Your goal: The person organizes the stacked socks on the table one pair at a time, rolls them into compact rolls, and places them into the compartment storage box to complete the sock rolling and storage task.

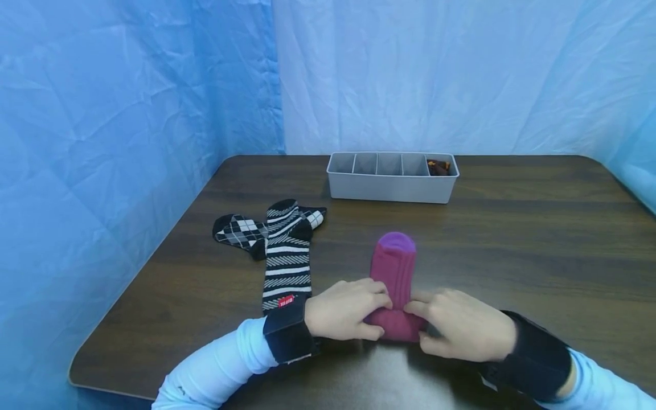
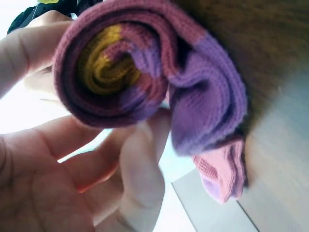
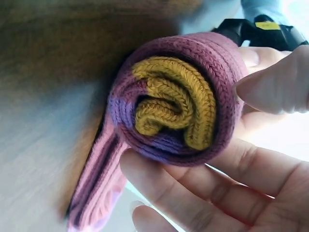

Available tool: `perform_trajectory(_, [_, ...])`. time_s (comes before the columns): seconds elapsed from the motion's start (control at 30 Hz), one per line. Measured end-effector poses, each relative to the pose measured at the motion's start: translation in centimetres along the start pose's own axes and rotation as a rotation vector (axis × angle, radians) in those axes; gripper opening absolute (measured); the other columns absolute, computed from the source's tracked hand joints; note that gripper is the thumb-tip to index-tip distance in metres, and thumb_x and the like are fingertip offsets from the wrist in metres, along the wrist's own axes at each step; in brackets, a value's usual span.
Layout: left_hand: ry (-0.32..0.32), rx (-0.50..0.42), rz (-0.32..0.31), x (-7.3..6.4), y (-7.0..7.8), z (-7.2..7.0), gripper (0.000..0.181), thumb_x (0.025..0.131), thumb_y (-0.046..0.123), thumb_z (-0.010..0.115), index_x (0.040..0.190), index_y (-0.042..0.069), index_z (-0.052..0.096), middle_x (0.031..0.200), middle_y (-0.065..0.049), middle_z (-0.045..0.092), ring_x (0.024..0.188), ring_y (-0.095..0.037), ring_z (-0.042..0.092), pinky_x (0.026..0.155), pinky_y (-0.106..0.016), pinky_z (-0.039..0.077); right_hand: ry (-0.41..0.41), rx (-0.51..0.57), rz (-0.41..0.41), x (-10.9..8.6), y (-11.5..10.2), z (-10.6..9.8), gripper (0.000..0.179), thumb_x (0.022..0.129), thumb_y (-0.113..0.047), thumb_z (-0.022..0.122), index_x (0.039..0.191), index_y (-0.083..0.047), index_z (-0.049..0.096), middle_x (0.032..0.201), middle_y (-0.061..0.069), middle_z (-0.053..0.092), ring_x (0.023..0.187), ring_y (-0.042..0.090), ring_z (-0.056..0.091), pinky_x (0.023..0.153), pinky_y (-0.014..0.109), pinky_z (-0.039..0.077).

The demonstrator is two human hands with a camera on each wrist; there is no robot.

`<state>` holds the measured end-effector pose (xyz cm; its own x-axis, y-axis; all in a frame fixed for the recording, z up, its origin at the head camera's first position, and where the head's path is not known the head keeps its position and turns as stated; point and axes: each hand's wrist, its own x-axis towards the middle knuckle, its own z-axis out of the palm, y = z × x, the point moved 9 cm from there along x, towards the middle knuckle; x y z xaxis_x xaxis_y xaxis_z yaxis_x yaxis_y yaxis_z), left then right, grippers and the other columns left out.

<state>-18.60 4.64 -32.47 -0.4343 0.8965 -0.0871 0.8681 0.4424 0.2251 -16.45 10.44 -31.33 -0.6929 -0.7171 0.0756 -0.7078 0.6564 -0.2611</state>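
Note:
A magenta pair of socks (image 1: 393,265) with a purple end lies lengthwise on the table, its near part rolled up into a thick roll (image 1: 397,326). My left hand (image 1: 350,310) holds the left end of this roll, thumb at the near side and fingers on top. At the right end, my right hand (image 1: 461,326) grips it the same way. Both wrist views look into the spiral of the roll, where mustard fabric (image 3: 203,106) is wound inside the magenta and purple layers. In the left wrist view a purple fold (image 2: 207,96) bulges beside the roll.
Left of my hands lies a black-and-white striped sock (image 1: 287,259) with a red label, across an argyle sock (image 1: 238,232). A grey divided box (image 1: 389,189) stands at the table's back, with a dark brown bundle (image 1: 438,167) in its rightmost compartment. Blue sheeting hangs behind and at the sides.

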Motion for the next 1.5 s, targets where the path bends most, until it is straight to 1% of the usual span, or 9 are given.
perform_trajectory(0.1, [0.006,0.034,-0.009,0.0,-0.2,-0.1,0.031,0.079,0.033,0.055,0.105,0.017,0.059,0.095,0.005,0.05,0.083,-0.005,0.044,0.061,-0.012,0.038,0.06,-0.039,-0.014,-0.1,-0.2,-0.6,0.025,0.069,-0.018,0.059,0.094,-0.014,0.058,0.086,-0.012,0.053,0.065,-0.005,0.045,0.058,0.016,0.041])
perform_trajectory(0.2, [-0.013,0.002,-0.02,0.0,-0.7,-0.1,0.03,0.082,0.032,0.053,0.108,0.017,0.058,0.092,0.006,0.053,0.08,-0.004,0.046,0.063,-0.012,0.038,0.149,-0.067,-0.046,-0.1,-0.6,-1.3,0.029,0.068,-0.018,0.062,0.097,-0.015,0.057,0.093,-0.01,0.054,0.072,-0.003,0.048,0.064,0.018,0.045])
perform_trajectory(0.37, [-0.024,-0.162,-0.07,0.2,-1.8,0.0,0.025,0.085,0.028,0.05,0.107,0.016,0.051,0.085,0.006,0.058,0.071,-0.001,0.05,0.061,-0.012,0.04,0.228,-0.109,-0.107,-0.1,-1.3,-1.7,0.038,0.063,-0.021,0.07,0.098,-0.016,0.055,0.096,-0.008,0.052,0.081,0.001,0.05,0.069,0.021,0.046])
perform_trajectory(0.43, [-0.03,-0.229,-0.095,0.3,-2.3,0.1,0.022,0.086,0.026,0.049,0.105,0.016,0.048,0.086,0.006,0.059,0.069,0.0,0.051,0.06,-0.012,0.041,0.234,-0.134,-0.118,0.0,-1.4,-1.6,0.042,0.061,-0.021,0.073,0.098,-0.015,0.055,0.096,-0.007,0.052,0.083,0.002,0.05,0.07,0.022,0.047])
perform_trajectory(0.53, [-0.039,-0.263,-0.117,0.4,-2.8,0.3,0.021,0.087,0.025,0.048,0.105,0.017,0.048,0.091,0.006,0.058,0.075,-0.001,0.052,0.065,-0.013,0.041,0.238,-0.174,-0.126,0.0,-1.5,-1.6,0.044,0.059,-0.022,0.074,0.098,-0.014,0.056,0.096,-0.006,0.053,0.083,0.005,0.052,0.071,0.024,0.047])
perform_trajectory(0.73, [0.023,-0.163,-0.141,0.6,-3.3,0.1,0.024,0.088,0.027,0.046,0.108,0.017,0.054,0.099,0.005,0.056,0.085,-0.004,0.051,0.069,-0.017,0.043,0.27,-0.236,-0.155,-0.1,-1.6,-1.6,0.038,0.059,-0.024,0.074,0.091,-0.012,0.058,0.087,-0.005,0.053,0.077,0.006,0.051,0.068,0.026,0.046])
perform_trajectory(0.97, [0.074,-0.166,-0.173,0.7,-3.5,0.1,0.025,0.089,0.032,0.042,0.106,0.016,0.052,0.082,0.008,0.058,0.067,-0.001,0.05,0.058,-0.014,0.041,0.236,-0.269,-0.099,0.1,-1.0,-1.1,0.036,0.058,-0.026,0.074,0.087,-0.013,0.058,0.079,-0.006,0.051,0.07,0.005,0.049,0.065,0.025,0.046])
perform_trajectory(1.23, [0.085,-0.228,-0.173,0.7,-3.4,-0.1,0.028,0.088,0.032,0.044,0.108,0.013,0.05,0.07,0.007,0.055,0.055,0.0,0.048,0.052,-0.011,0.039,0.244,-0.237,-0.076,0.2,-0.7,-1.1,0.034,0.057,-0.026,0.075,0.082,-0.014,0.056,0.075,-0.008,0.047,0.066,0.002,0.044,0.06,0.02,0.043])
perform_trajectory(1.5, [0.045,-0.259,-0.107,0.6,-3.2,0.0,0.049,0.076,0.039,0.06,0.115,0.015,0.043,0.088,0.004,0.062,0.068,0.0,0.055,0.062,-0.012,0.042,0.231,-0.225,-0.04,0.4,-0.1,-0.9,0.034,0.058,-0.023,0.076,0.082,-0.012,0.056,0.075,-0.005,0.049,0.064,0.003,0.044,0.058,0.02,0.043])
